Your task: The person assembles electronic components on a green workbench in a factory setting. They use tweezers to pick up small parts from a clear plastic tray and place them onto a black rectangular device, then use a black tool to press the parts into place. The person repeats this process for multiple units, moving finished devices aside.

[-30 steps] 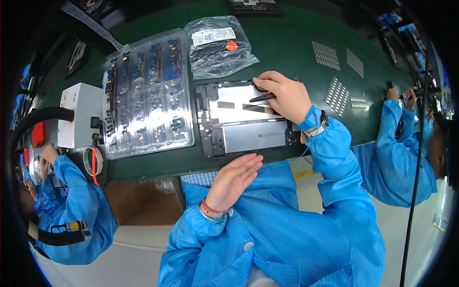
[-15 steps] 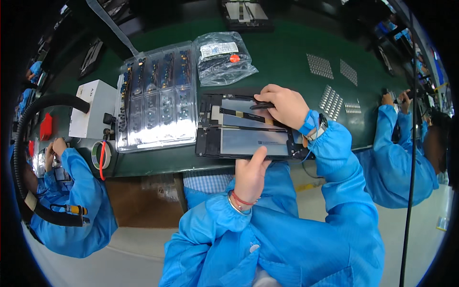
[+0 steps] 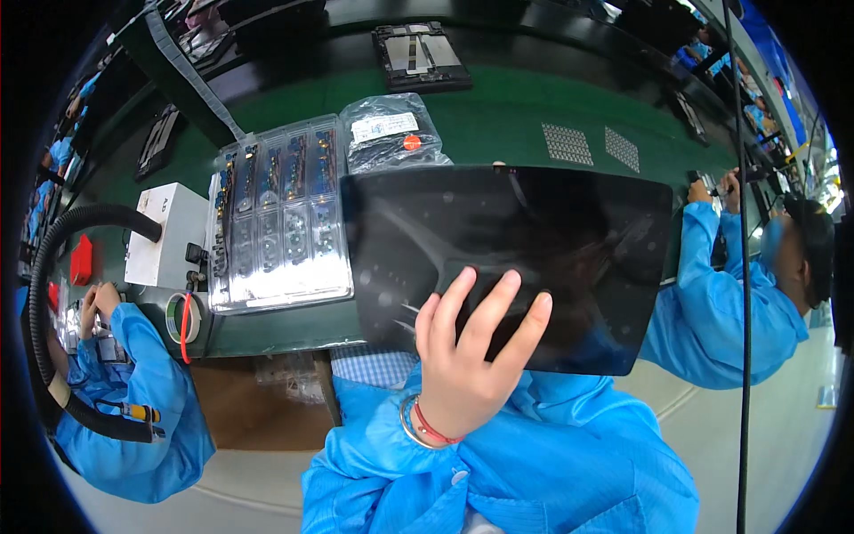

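Observation:
A tablet [image 3: 592, 276] is raised in front of me, its glossy black screen facing up toward me. Across the lower middle of that screen lies my left hand [image 3: 471, 356], fingers spread and their tips on the glass. A red string and a bangle circle its wrist. Behind the tablet my right hand is hidden, apart from what looks like a fingertip at the top edge. The tablet's opened back, seen earlier, faces away now.
Left of the tablet, a clear tray [image 3: 280, 222] holds small circuit parts. Behind stand a sealed plastic bag [image 3: 387, 133], another opened device [image 3: 420, 58] and sheets of small pieces [image 3: 567, 144]. A white box [image 3: 165, 236] and tape roll [image 3: 175, 316] sit left. Co-workers flank me.
The tablet has been lifted and turned over, from opened back to black screen. My left hand moved from its near edge onto the screen; my right hand went out of sight behind it.

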### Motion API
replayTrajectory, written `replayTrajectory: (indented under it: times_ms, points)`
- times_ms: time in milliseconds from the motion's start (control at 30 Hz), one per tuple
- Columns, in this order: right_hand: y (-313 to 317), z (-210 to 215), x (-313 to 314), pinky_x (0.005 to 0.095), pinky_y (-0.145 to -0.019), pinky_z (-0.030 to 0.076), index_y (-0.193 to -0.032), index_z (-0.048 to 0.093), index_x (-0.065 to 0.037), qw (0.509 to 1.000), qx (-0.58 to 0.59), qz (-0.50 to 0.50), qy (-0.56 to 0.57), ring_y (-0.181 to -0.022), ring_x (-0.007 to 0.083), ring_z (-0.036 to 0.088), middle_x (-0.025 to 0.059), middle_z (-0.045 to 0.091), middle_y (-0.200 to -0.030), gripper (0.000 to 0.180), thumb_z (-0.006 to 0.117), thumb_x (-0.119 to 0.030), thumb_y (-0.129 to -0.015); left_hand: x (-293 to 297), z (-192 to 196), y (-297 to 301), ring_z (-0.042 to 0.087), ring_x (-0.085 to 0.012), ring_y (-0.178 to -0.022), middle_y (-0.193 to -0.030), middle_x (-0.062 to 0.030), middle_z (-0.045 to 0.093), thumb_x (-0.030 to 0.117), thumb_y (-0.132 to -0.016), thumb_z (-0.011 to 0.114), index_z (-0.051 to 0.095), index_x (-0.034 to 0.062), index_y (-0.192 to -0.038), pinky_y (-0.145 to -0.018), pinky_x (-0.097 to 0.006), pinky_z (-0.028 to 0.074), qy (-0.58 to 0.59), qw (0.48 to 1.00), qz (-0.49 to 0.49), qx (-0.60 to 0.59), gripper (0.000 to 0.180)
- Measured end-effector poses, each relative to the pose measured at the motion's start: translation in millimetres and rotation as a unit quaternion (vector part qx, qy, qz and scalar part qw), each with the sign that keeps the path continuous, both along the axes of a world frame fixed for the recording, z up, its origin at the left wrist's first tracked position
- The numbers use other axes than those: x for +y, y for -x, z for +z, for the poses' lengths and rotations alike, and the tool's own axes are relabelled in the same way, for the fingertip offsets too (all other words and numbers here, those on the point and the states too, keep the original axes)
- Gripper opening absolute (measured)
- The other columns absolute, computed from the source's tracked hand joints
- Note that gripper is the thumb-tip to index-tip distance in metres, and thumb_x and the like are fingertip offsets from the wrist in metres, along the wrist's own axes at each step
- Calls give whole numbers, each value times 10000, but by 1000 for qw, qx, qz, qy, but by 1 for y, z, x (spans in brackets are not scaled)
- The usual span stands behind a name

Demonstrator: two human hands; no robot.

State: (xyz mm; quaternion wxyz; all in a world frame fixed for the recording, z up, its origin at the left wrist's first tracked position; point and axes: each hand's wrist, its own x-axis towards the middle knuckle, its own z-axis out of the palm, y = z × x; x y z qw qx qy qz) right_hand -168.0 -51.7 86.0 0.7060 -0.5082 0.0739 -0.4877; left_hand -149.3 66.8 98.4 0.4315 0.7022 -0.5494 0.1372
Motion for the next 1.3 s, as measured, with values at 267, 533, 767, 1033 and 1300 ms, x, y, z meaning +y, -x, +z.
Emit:
replayTrajectory:
  times_ms: [267,533,767,1033,1300]
  points:
    - [-7,-5,13,255,-875,396,-1131,574,-8,1000,-17,7,-17,-1040,198,536,135,553,-1152,395,403,87,-788,12,-10,5,471,-293,-1048,-1133,4,530,93,-611,700,662,293,-980,-838,-411,356,-14,994,68,-85,422]
    - [-10,1,-2,257,-875,396,-1130,576,-13,998,14,-23,53,-1032,200,543,137,556,-1146,413,403,92,-770,10,-8,-5,480,-352,-1095,-1180,-67,527,43,-627,688,653,228,-1018,-910,-481,364,-12,1000,-3,-22,435]
    - [-2,24,-66,299,-872,431,-1130,587,-61,832,329,-91,436,-1002,272,569,143,578,-1094,500,444,90,-675,-9,-30,-17,559,-228,-901,-1042,-115,563,2,-767,591,554,3,-1050,-786,-332,459,78,918,-128,367,286]
    - [-15,-30,-94,344,-766,486,-1033,648,-146,649,544,37,531,-890,260,594,57,598,-1032,377,503,-32,-704,-34,-97,16,512,-223,-1054,-1153,-96,505,-43,-852,496,421,-2,-1193,-887,-394,444,198,494,-81,843,352]
    - [-18,-47,-103,318,-720,499,-1070,632,-192,645,497,75,575,-863,207,598,-1,574,-1041,427,570,-28,-681,4,-65,-13,562,-141,-956,-1066,-66,587,130,-895,482,529,50,-1101,-820,-313,458,-286,410,-282,819,226]
